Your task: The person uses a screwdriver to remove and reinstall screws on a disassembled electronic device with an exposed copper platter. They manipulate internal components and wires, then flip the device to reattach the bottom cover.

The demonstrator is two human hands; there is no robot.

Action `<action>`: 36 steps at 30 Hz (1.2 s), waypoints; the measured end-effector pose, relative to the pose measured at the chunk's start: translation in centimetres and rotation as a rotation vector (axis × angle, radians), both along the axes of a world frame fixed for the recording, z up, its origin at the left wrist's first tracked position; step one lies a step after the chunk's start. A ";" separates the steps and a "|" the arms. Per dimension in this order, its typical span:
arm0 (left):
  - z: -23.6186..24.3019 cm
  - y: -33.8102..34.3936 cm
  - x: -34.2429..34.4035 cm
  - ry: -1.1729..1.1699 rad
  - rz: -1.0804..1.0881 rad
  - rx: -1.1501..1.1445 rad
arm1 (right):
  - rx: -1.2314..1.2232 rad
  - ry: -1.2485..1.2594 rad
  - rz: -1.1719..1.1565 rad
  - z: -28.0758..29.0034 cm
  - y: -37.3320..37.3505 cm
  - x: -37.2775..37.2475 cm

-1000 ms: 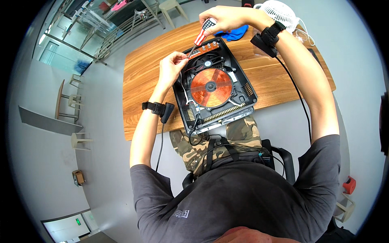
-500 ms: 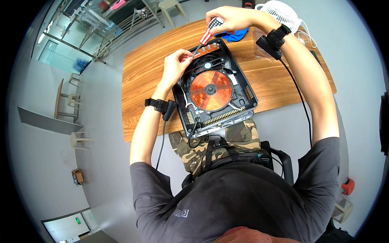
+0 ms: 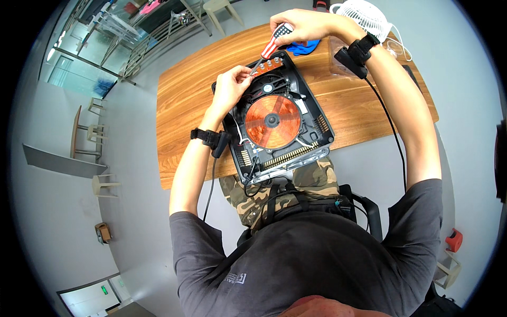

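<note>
An opened induction cooker (image 3: pixel 308 112) lies across the table's near edge, its black shell exposing a flat copper coil (image 3: pixel 272 138) and a black fan (image 3: pixel 268 88). My right hand (image 3: pixel 302 25) is wrapped round the red, white and blue handle of a screwdriver (image 3: pixel 270 48), whose shaft slants down to the left. At the shaft's lower end, my left hand (image 3: pixel 232 87) has thumb and fingers pinched together over the cooker's far left corner. What those fingers hold is hidden. Beside the tip runs an orange-brown strip (image 3: pixel 270 67) with several round silvery parts.
Past the cooker on the wooden table (image 3: pixel 185 100) lie a blue cloth (image 3: pixel 303 48) and a clear plastic tray (image 3: pixel 340 62). A white fan (image 3: pixel 363 16) with a cable stands at the far right. Black cables hang from both wrist straps.
Both hands keep nearly the same pose, with the screwdriver tip still at my left fingers. The cooker appears shifted very slightly to the left.
</note>
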State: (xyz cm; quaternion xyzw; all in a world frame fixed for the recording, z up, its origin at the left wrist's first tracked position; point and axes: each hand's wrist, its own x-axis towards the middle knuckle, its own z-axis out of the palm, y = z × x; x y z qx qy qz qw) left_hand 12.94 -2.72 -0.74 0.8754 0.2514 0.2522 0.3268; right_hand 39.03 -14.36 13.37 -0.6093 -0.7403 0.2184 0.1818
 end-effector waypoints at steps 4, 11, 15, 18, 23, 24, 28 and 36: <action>-0.1 0.3 0.0 -0.004 -0.033 0.024 | 0.043 -0.012 0.026 -0.1 0.1 0.0; 0.5 -0.2 -0.6 0.005 -0.020 -0.005 | 0.081 -0.066 0.051 -0.1 0.2 0.0; 0.2 0.0 -1.2 -0.003 -0.032 -0.058 | 0.026 -0.062 0.009 -0.1 0.3 -0.6; 0.2 0.0 -1.0 -0.033 -0.066 0.012 | 0.043 -0.018 0.043 -0.4 0.5 -0.3; 0.2 0.1 -0.8 -0.040 -0.077 0.024 | 0.030 -0.035 0.021 -0.1 0.3 0.1; 0.2 0.0 -1.0 -0.040 -0.072 0.027 | 0.008 -0.038 0.017 0.2 0.2 -0.3; 0.7 -0.3 -1.4 -0.056 -0.061 0.031 | -0.016 -0.041 0.004 0.8 -0.2 -1.4; 0.3 -0.6 -1.4 -0.052 -0.042 0.009 | 0.041 -0.028 0.053 -0.6 0.5 -0.4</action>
